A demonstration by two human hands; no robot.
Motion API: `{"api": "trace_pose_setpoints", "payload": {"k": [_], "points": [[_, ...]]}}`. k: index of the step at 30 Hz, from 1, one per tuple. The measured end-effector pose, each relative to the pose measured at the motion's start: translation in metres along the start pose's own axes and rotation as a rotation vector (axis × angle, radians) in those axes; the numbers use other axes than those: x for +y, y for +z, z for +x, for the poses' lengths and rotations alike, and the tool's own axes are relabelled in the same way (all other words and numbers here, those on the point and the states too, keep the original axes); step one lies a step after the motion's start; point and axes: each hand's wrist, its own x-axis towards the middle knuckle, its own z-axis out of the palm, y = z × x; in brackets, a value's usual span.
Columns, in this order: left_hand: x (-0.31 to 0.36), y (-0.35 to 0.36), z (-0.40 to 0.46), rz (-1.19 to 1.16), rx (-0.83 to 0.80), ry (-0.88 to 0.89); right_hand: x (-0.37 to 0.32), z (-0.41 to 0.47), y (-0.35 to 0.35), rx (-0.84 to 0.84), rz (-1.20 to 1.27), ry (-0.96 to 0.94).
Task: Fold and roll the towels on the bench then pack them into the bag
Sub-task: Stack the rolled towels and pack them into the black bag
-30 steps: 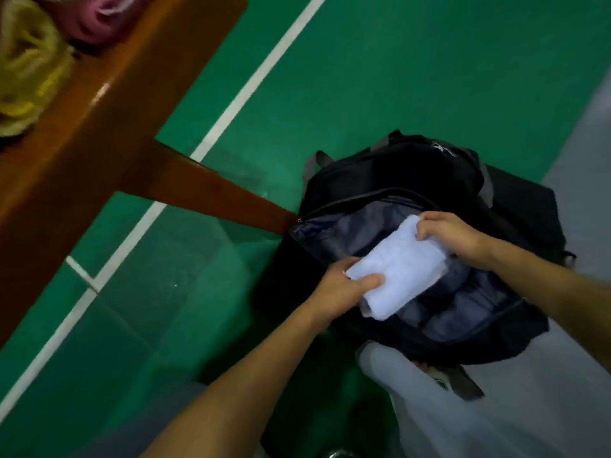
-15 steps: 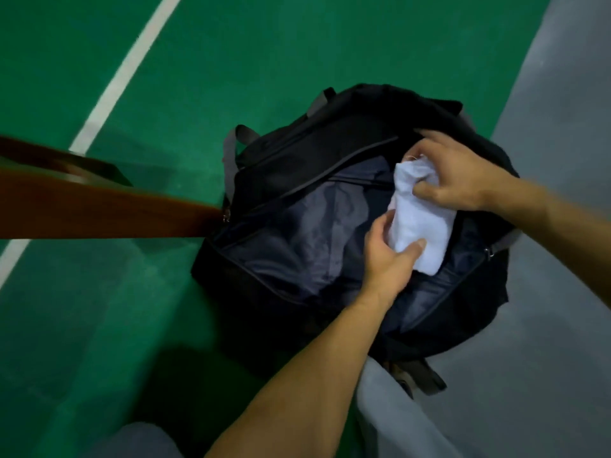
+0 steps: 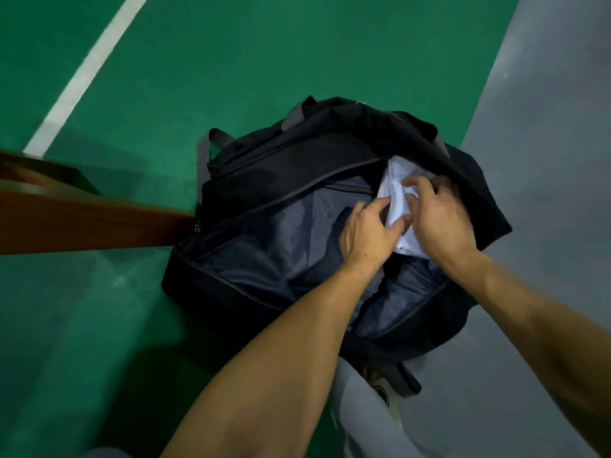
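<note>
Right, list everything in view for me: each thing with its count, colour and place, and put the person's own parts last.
bag: one, black with a dark grey lining, unzipped and open on the floor in the middle of the view.
towel: one, white, rolled, inside the bag at its far right end, under both hands.
bench: one, brown wood, only part of it showing at the left edge, its end touching the bag.
floor: green with one white line at upper left, and a grey strip along the right.
trouser leg: one, light grey, at the bottom edge below the bag.
left hand: one, fingers curled on the towel's near side.
right hand: one, fingers curled over the towel's top.
</note>
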Motion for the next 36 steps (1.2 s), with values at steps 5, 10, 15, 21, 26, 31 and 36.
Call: {"api": "trace_pose_setpoints", "payload": {"k": [5,10,15,21,26,31,36], "points": [[0.007,-0.021,0.003,-0.014,-0.083,-0.035,-0.018,-0.003,-0.015,-0.090,0.056,0.064],[0.004,-0.065,-0.022,-0.046,-0.112,-0.040,-0.044,-0.017,-0.052,-0.206,0.034,0.070],[0.024,-0.142,-0.074,0.023,-0.024,-0.013,-0.095,-0.047,-0.120,-0.269,-0.041,-0.104],[0.075,-0.263,-0.177,0.100,0.099,0.083,-0.178,-0.094,-0.232,-0.272,-0.164,-0.467],[0.111,-0.345,-0.273,0.090,0.323,0.193,-0.256,-0.141,-0.316,-0.159,-0.186,-0.670],[0.124,-0.418,-0.380,0.029,0.513,0.283,-0.338,-0.204,-0.368,-0.077,-0.058,-0.834],[0.101,-0.480,-0.471,0.002,0.714,0.338,-0.426,-0.265,-0.372,-0.032,0.101,-0.988]]}}
